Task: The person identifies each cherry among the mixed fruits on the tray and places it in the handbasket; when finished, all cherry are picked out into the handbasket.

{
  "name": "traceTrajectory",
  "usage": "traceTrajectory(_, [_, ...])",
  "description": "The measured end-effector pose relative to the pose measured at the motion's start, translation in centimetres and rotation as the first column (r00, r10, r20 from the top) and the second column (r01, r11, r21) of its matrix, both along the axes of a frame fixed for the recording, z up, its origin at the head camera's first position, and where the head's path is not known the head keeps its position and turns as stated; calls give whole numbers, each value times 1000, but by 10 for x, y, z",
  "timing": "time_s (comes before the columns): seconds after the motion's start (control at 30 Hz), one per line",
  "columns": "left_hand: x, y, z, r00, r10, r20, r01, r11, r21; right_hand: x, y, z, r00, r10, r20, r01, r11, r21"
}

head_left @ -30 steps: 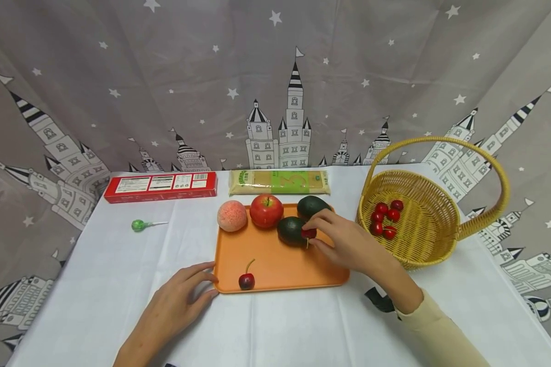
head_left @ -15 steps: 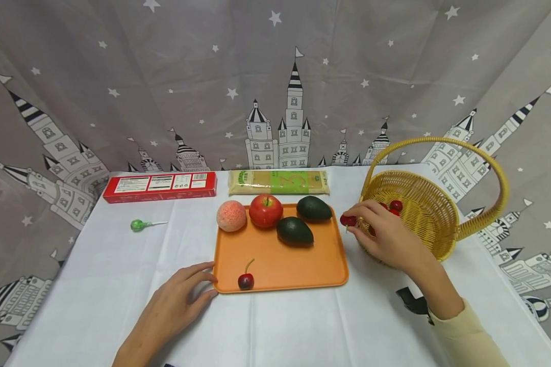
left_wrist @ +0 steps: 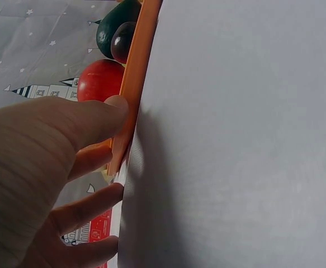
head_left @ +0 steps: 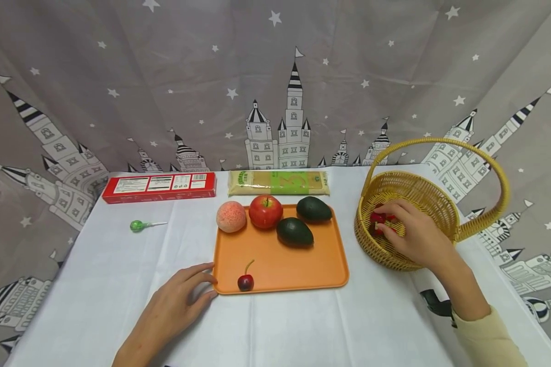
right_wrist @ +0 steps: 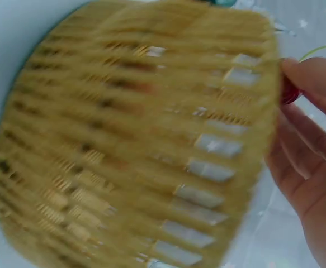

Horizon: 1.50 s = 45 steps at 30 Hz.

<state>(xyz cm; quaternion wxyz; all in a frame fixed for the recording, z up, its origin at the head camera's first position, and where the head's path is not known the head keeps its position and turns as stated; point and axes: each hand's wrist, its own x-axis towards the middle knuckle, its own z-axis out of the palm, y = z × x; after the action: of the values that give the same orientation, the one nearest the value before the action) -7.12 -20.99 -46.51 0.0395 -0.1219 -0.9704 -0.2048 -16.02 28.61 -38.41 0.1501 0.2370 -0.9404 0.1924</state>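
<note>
My right hand (head_left: 415, 234) is over the near left part of a yellow wicker basket (head_left: 387, 259), pinching a dark red cherry (right_wrist: 290, 92) by thumb and fingertips. Its green stem sticks up in the right wrist view. Other cherries inside the basket are mostly covered by the hand. At the near left corner of an orange tray (head_left: 284, 270), my left hand (head_left: 176, 300) rests with loose fingers, its thumb (left_wrist: 115, 109) against the tray's outer wall. One cherry (head_left: 245, 283) with its stem lies on the tray near that corner.
On the tray's far side are a peach (head_left: 231, 216), a red apple (head_left: 266, 211) and two dark green avocados (head_left: 295, 232). Behind it lies a noodle packet (head_left: 279, 182). A red box (head_left: 159, 187) and a green lollipop (head_left: 139, 226) are at the left. The basket's tall handle (head_left: 441, 139) arches up.
My right hand has carried the cherry from beside the near avocado, rightward past the tray's edge, to over the basket. The left hand and the tray have stayed in place.
</note>
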Motion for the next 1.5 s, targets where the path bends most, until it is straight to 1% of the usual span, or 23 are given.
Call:
traceTrajectory(0.2, [2,0,2,1000,14,21,-14,1000,-10,-9,15,-13,1000,-11,-10,11,1000,-10])
traceTrajectory(0.43, [1,-1,1,1000,3,1,-3,1000,-3,-18,25,-22,999,-35,1,35,999,-1])
traceTrajectory(0.6, [1,-1,0,1000,-1,-12,1,1000,1,-24,29,-26,997,-65,47,65,998,7])
traceTrajectory(0.77, [0,-2,-1,1000,-12,-27,12,1000,2,-30,35,-32,993,-68,91,68,998,8])
traceTrajectory(0.97, [0,-2,-1,1000,-8,-16,8,1000,5,-34,41,-37,987,-74,140,70,997,29])
traceTrajectory(1.2, [0,-1,0,1000,-6,-10,6,1000,11,-37,45,-41,973,-102,205,93,994,52])
traceTrajectory(1.33, [0,-1,0,1000,-3,-6,3,1000,8,-38,47,-42,970,-118,213,105,992,71])
traceTrajectory(1.5, [0,0,1,1000,-1,2,1,1000,5,-39,50,-45,973,-121,198,103,990,100])
